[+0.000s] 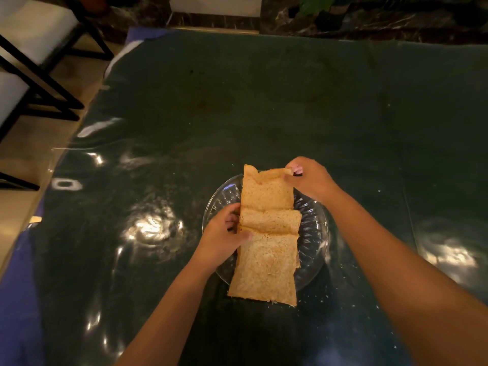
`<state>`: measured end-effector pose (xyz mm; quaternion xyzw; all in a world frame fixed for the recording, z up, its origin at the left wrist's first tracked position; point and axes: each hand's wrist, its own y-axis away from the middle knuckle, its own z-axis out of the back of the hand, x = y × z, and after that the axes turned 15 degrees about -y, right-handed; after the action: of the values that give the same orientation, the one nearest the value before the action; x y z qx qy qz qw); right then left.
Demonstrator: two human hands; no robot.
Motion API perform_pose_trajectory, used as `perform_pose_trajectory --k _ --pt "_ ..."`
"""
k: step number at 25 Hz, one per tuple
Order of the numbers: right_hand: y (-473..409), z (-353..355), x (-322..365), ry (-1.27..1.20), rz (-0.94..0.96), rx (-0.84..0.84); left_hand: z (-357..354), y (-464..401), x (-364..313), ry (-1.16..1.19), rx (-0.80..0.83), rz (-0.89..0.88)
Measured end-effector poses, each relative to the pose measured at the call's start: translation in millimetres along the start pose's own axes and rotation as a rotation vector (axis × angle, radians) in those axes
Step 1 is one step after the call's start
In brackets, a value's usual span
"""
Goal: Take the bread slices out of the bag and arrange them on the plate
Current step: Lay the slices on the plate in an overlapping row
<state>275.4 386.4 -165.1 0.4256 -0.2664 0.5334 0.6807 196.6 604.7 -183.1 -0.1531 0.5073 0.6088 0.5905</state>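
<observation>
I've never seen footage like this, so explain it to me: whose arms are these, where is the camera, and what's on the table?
No machine here: a person wears one camera on the head, looking down at their own bare arms. On the dark glossy table sits a clear glass plate with brown bread slices laid overlapping in a row across it. The right hand pinches the far slice's corner; the left hand touches the slices' left edge. No bag shows. Crumbs dot the table.
</observation>
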Motion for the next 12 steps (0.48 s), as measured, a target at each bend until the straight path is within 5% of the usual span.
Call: perform_pose_trajectory --k 6,12 --pt "1.7 4.4 7.1 -0.438 -0.034 0.004 2.2 -4.6 3.2 0.038 0.039 -0.005" --pt "-6.7 1.8 2.0 -0.539 -0.067 -0.093 2.7 -4.2 4.8 0.048 0.033 -0.015"
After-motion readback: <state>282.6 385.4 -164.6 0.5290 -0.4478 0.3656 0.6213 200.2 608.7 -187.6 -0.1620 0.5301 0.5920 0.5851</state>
